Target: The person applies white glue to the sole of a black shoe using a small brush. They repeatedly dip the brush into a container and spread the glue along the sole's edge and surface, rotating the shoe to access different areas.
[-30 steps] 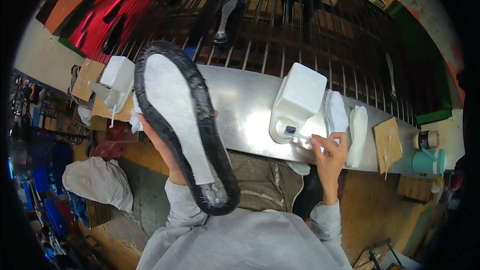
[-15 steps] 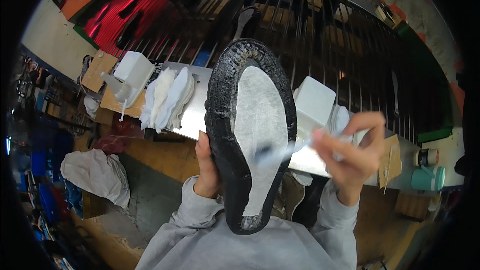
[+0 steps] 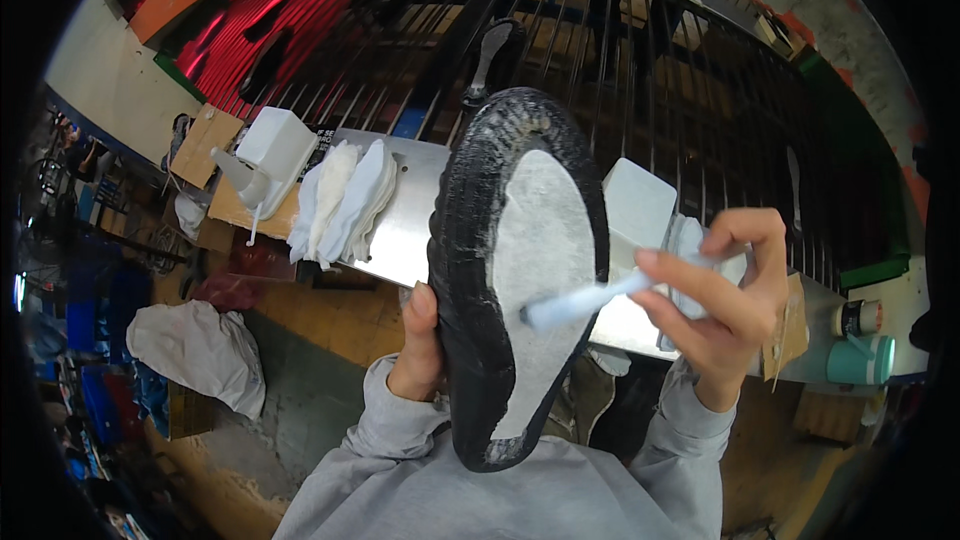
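A black shoe (image 3: 465,220) is held upright in front of me, its underside facing me and its toe end at the top. A pale whitish insole board (image 3: 545,230) covers the middle of that underside. My left hand (image 3: 416,345) grips the shoe's left edge, thumb showing and the other fingers hidden behind. Between thumb and fingers, my right hand (image 3: 725,290) pinches a brush (image 3: 590,302) with a light, slightly blurred handle. The dark brush tip lies over the middle of the insole board, seemingly touching it.
Beyond the shoe runs a rack of dark rods (image 3: 580,70) with another black shoe (image 3: 490,50) on it. On the metal bench (image 3: 415,170) are white containers (image 3: 637,202) and a stack of white pads (image 3: 350,200). A teal jug (image 3: 860,358) stands far right; a whitish sack (image 3: 200,350) lies left.
The shoe has shifted a little to the right in my left hand's hold. My right hand has also drifted slightly right, and the brush handle looks less blurred.
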Demonstrator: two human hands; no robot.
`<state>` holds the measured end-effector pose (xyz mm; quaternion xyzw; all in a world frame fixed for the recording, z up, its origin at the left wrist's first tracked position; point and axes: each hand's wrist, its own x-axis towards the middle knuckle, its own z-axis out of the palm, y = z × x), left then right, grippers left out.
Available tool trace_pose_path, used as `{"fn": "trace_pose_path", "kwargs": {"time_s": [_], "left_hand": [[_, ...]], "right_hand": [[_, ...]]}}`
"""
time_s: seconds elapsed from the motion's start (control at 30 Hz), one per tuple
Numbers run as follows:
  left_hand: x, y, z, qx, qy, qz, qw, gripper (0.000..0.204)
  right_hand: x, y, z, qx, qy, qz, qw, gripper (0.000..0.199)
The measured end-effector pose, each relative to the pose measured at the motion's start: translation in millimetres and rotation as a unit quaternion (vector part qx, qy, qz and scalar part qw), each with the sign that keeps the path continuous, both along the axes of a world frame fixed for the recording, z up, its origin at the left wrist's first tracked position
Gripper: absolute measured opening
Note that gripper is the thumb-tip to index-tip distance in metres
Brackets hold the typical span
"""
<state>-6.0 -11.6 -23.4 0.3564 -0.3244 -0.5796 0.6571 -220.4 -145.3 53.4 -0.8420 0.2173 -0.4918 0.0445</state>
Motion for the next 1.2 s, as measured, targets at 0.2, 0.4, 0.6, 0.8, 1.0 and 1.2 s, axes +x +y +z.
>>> {"fn": "trace_pose_path", "kwargs": {"time_s": [0.2,0.4,0.6,0.8,1.0,1.2], "left_hand": [[0.1,-2.5,-5.6,0.001,-0.011,0.011,1.000,0.091],[7.3,-3.1,-8.5,-0.008,-0.029,0.046,0.998,0.087],[4.6,-7.0,-4.3,0.054,-0.011,0.115,0.992,0.082],[1.9,-38.1,18.4,0.078,0.082,0.236,0.965,0.075],[9.6,-35.9,11.6,0.051,0.075,0.192,0.977,0.077],[17.7,-32.7,4.5,0.050,0.096,0.196,0.975,0.074]], "right_hand": [[5.2,-12.6,-3.0,0.016,-0.099,-0.068,0.993,0.038],[-4.7,-0.6,-11.9,0.054,0.009,-0.039,0.998,0.037],[-0.4,7.1,-9.0,0.041,-0.073,-0.080,0.993,0.042],[3.8,20.8,-52.1,0.051,0.013,0.050,0.997,0.040],[1.1,34.3,-42.9,0.168,-0.023,0.061,0.984,0.037],[6.6,31.5,-55.7,0.144,0.057,0.140,0.978,0.035]]}}
